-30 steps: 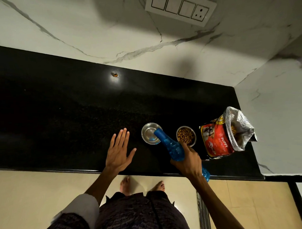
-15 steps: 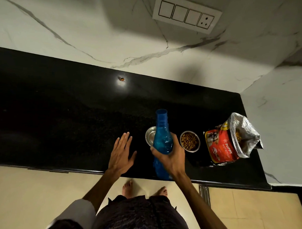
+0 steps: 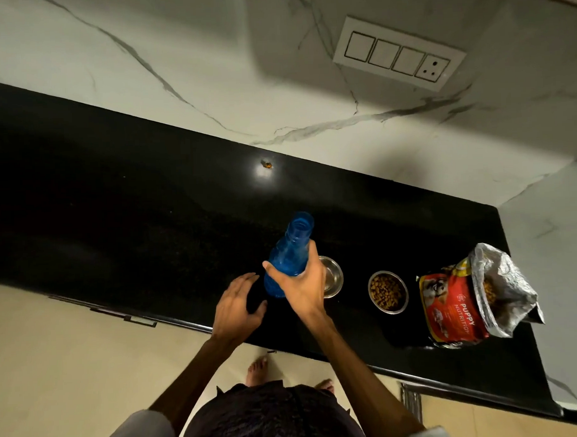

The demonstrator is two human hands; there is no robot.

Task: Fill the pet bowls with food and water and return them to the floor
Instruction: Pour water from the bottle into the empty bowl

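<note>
While right hand [image 3: 302, 283] grips blue bottle [image 3: 287, 257], hiding steel bowl [image 3: 333, 275], left hand [image 3: 236, 306] slack, kibble bowl [image 3: 388, 291] beside

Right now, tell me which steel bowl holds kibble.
The steel bowl beside the puppy food bag; the other bowl, behind the right hand, shows none.
</note>
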